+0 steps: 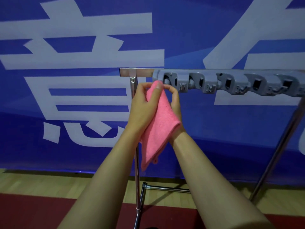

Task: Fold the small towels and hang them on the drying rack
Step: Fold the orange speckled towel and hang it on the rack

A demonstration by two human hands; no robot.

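Both forearms reach up from the bottom edge. Left hand point(142, 104) pinches the top corner of the pink towel point(156, 128) between thumb and fingers; the right hand point(173, 100), just beside it, curls its fingers behind the same corner. This 1 folded towel hangs limp between the wrists, light, soft and fuzzy, so it likely wants gripping at the bunched corner. Just right of the hands, the drying rack point(231, 83) shows grey clips.

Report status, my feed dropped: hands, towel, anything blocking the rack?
Both hands, left and right, pinch the folded pink towel at its top corner. Towel at leftmost rack clip, not hung. Nothing blocking.
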